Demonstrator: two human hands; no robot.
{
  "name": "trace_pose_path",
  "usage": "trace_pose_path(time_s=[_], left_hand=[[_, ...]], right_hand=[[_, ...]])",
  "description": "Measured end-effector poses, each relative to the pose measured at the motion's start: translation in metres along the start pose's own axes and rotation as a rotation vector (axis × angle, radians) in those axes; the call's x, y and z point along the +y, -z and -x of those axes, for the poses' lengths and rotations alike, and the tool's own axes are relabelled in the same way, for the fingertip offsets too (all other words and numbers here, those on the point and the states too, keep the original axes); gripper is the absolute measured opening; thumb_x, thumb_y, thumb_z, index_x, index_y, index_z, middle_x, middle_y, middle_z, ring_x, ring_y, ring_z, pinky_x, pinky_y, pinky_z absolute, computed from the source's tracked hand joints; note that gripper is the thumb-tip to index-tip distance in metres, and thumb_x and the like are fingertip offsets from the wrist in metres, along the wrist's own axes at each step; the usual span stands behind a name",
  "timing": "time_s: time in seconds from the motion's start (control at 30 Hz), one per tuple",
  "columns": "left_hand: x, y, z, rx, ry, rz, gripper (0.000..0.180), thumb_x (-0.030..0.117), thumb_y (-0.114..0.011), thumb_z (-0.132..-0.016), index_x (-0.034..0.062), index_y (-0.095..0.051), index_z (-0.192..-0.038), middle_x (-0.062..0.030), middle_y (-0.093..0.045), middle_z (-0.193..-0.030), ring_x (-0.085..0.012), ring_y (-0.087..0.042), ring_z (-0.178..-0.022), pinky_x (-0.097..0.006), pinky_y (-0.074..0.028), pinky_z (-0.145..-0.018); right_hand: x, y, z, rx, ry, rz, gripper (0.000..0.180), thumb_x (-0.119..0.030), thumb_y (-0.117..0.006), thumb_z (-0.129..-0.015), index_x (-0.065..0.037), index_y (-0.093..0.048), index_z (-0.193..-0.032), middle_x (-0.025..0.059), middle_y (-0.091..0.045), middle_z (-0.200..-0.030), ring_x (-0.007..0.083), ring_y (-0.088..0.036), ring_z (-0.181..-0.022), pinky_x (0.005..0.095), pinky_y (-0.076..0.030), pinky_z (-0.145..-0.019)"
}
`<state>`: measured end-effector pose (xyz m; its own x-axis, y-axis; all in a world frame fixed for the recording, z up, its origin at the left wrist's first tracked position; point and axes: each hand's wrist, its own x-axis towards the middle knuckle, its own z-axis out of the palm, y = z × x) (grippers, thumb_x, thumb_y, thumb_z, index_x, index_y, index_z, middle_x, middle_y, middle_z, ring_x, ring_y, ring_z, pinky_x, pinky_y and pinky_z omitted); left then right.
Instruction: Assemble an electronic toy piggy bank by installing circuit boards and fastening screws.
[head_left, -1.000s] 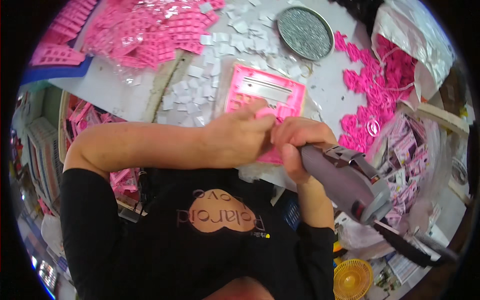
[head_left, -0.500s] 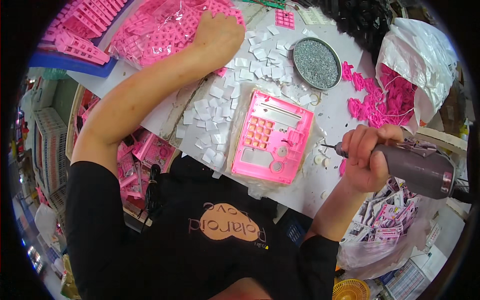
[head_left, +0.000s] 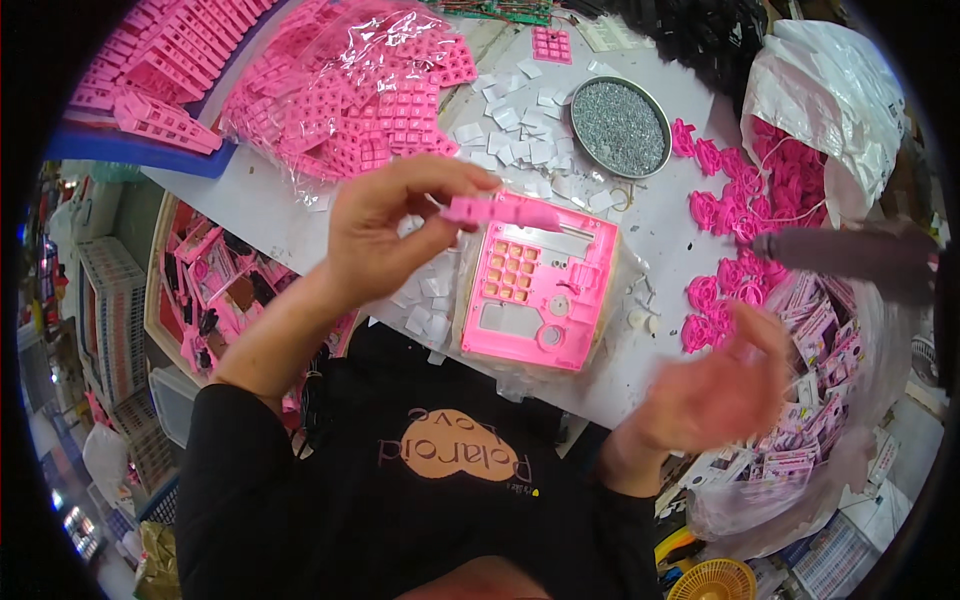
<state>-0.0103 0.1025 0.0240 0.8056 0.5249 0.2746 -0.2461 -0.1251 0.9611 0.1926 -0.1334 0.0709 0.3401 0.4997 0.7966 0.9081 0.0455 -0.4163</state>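
My left hand (head_left: 390,230) is closed on a pink keypad piece (head_left: 500,212), seen nearly edge-on above a pink plastic casing (head_left: 535,325). The casing lies face down on a plastic-wrapped pad, with a grid of square holes and round openings showing. My right hand (head_left: 715,390), smeared by motion, is at the right of the table, apart from any tool; its fingers cannot be made out. Beyond it a dark electric screwdriver (head_left: 850,262) hangs in the air, blurred. A plastic bag of pink keypads (head_left: 360,110) lies open at the far left.
A round dish of small screws (head_left: 620,125) stands behind the casing, beside scattered white squares (head_left: 520,135). Pink cord bundles (head_left: 740,195) spill from a white bag (head_left: 825,90) at right. A blue crate (head_left: 150,150) of pink parts sits far left; a clear bag of printed cards (head_left: 810,400) hangs right.
My left hand has come back from the bag of keypads with a pink keypad. My right hand has let go of the electric screwdriver and dropped lower; the tool has risen.
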Motion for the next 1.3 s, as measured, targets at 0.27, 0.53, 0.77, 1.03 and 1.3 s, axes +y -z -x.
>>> trace_pose_path(time_s=[0.27, 0.53, 0.77, 1.03, 1.3], left_hand=[[-0.016, -0.029, 0.035, -0.104, -0.089, 0.413, 0.019, -0.004, -0.054, -0.101, -0.0053, -0.057, -0.12, -0.0273, -0.063, -0.13, -0.0326, -0.061, -0.126, -0.044, -0.049, -0.106], [-0.026, -0.027, 0.049, -0.143, 0.0, 0.43, 0.026, -0.005, -0.057, -0.097, -0.0044, -0.059, -0.123, -0.0238, -0.063, -0.133, -0.029, -0.06, -0.127, -0.041, -0.05, -0.105], [0.004, 0.001, 0.063, -0.34, 0.445, 0.048, 0.039, -0.001, -0.065, -0.085, -0.0013, -0.062, -0.124, -0.0092, -0.062, -0.116, -0.0096, -0.061, -0.09, -0.024, -0.048, -0.077], [-0.013, 0.015, 0.069, -0.154, 0.337, -0.101, 0.033, -0.005, -0.059, -0.087, -0.0016, -0.062, -0.12, -0.0084, -0.062, -0.114, -0.0083, -0.054, -0.084, -0.023, -0.044, -0.075], [0.001, 0.025, 0.061, -0.07, 0.248, -0.236, 0.031, -0.006, -0.06, -0.084, -0.0005, -0.065, -0.114, -0.0061, -0.064, -0.105, -0.0081, -0.053, -0.075, -0.023, -0.042, -0.068]], right_hand=[[-0.025, -0.074, 0.039, -0.259, -0.064, -0.358, 0.06, -0.012, -0.09, -0.065, -0.012, -0.061, -0.118, 0.0114, -0.059, -0.123, 0.0317, -0.055, -0.108, 0.0417, -0.046, -0.09], [-0.029, -0.064, 0.023, -0.408, 0.107, -0.374, 0.04, -0.006, -0.085, -0.067, -0.009, -0.07, -0.104, 0.0071, -0.067, -0.106, 0.0281, -0.062, -0.09, 0.0366, -0.051, -0.07], [-0.018, -0.044, 0.001, -0.974, -0.416, -0.559, 0.023, -0.003, -0.08, -0.077, -0.002, -0.072, -0.099, 0.0083, -0.071, -0.09, 0.0136, -0.064, -0.067, 0.0271, -0.05, -0.058], [0.012, -0.09, 0.006, -0.992, -0.603, -0.267, 0.027, -0.012, -0.08, -0.084, -0.001, -0.07, -0.107, 0.0093, -0.071, -0.097, 0.0132, -0.066, -0.069, 0.0284, -0.053, -0.064], [-0.015, -0.074, 0.019, -0.927, 0.021, -0.068, 0.077, -0.034, -0.081, -0.079, -0.002, -0.052, -0.144, 0.0213, -0.05, -0.147, 0.0446, -0.044, -0.139, 0.0525, -0.04, -0.111]])
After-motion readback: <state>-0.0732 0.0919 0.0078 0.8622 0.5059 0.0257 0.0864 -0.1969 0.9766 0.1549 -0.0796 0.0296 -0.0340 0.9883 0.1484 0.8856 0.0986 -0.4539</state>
